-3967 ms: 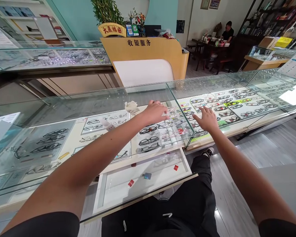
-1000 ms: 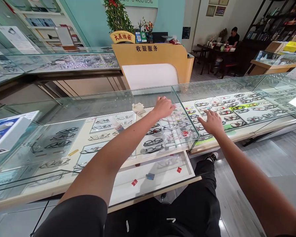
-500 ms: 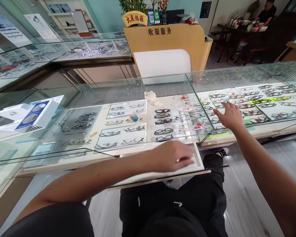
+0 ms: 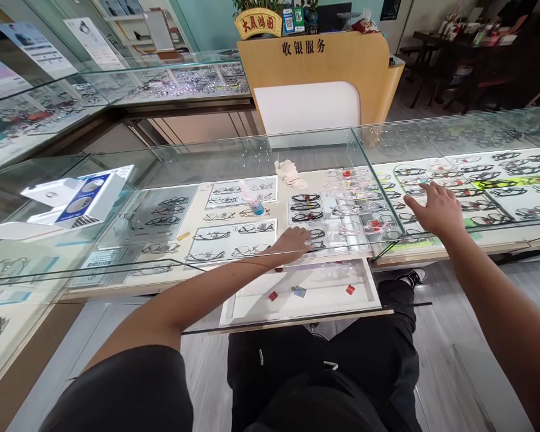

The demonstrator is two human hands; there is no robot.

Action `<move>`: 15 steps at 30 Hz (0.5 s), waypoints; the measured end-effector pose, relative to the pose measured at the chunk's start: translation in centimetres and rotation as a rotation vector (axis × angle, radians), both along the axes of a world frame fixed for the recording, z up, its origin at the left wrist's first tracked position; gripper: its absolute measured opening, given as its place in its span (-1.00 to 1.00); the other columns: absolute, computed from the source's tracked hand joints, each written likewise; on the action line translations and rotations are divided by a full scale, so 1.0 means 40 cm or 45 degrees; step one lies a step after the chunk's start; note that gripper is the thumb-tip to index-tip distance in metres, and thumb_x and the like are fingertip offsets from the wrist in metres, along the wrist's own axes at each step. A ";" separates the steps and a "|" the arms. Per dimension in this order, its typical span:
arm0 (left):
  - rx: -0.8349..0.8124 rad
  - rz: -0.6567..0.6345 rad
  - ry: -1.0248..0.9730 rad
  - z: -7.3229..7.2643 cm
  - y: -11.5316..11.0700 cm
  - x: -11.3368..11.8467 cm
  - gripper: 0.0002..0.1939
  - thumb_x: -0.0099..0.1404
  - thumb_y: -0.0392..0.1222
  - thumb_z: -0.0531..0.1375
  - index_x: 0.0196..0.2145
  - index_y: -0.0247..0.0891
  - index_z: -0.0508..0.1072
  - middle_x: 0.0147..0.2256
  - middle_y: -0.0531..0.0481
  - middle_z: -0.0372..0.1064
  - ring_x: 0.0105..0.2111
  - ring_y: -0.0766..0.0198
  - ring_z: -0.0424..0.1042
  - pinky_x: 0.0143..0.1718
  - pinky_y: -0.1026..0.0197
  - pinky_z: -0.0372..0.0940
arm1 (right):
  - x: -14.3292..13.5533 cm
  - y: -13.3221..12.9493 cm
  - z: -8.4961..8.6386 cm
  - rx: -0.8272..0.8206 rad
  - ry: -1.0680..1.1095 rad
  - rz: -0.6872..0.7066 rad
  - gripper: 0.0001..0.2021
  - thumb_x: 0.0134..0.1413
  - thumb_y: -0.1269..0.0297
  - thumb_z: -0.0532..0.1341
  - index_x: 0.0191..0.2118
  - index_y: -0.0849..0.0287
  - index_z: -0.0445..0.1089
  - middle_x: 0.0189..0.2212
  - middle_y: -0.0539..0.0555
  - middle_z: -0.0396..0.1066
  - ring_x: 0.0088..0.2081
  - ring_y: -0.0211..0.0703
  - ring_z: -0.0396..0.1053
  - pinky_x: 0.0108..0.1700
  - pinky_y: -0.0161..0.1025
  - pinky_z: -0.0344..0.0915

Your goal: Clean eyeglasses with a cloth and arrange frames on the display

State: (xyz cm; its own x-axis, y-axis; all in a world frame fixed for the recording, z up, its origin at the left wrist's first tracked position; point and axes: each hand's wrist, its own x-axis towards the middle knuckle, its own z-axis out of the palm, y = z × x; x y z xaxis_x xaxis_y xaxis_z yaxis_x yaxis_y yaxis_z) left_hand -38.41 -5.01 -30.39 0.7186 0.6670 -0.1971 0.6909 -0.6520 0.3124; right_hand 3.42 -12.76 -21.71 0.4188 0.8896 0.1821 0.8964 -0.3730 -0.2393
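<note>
Clear glass display case [image 4: 225, 159], white drawer [image 4: 324, 304] out below, grey wood-grain flr [image 4: 207, 372]; curved wood cashier desk [image 4: 324, 67] behind. L hand [image 4: 294, 243] palm-down nr blk-rimmed eyeglasses [image 4: 306, 207] in case, can't tell if gripping; R hand [image 4: 438, 210] spread wide over case, crumpled beige cloth [image 4: 290, 174] btwn

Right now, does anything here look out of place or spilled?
Against the tidy rows of glasses, a crumpled pale cloth and a bottle look odd; I can't tell whether they're on or inside the case. The drawer is open, with small red pieces scattered inside. I see no spill.
</note>
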 end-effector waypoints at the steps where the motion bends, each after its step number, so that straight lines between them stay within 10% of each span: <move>1: 0.030 -0.005 0.002 -0.011 0.011 0.002 -0.68 0.46 0.04 0.21 0.01 -0.21 0.52 0.13 -0.30 0.50 0.18 -0.16 0.43 0.22 -0.11 0.24 | -0.002 -0.001 0.004 -0.013 0.007 -0.001 -0.19 0.42 -0.27 0.05 0.50 0.23 0.28 0.54 0.39 0.19 0.51 0.48 0.13 0.48 0.39 0.14; 9: 0.038 -0.054 0.124 -0.070 0.053 0.023 -0.80 0.39 -0.05 0.26 -0.21 -0.19 0.62 0.06 -0.22 0.57 0.17 -0.18 0.36 0.20 -0.21 0.13 | -0.011 -0.005 0.021 -0.068 0.035 -0.017 -0.15 0.42 -0.33 0.01 0.53 0.21 0.23 0.57 0.38 0.12 0.54 0.46 0.07 0.51 0.37 0.09; 15: 0.023 -0.068 0.211 -0.038 0.041 0.061 -0.81 0.44 -0.20 0.21 -0.29 -0.26 0.61 0.05 -0.31 0.57 0.13 -0.21 0.34 0.12 -0.22 0.10 | -0.012 -0.007 0.020 -0.061 0.032 -0.011 -0.15 0.41 -0.33 0.00 0.52 0.21 0.24 0.56 0.39 0.14 0.53 0.45 0.09 0.49 0.35 0.11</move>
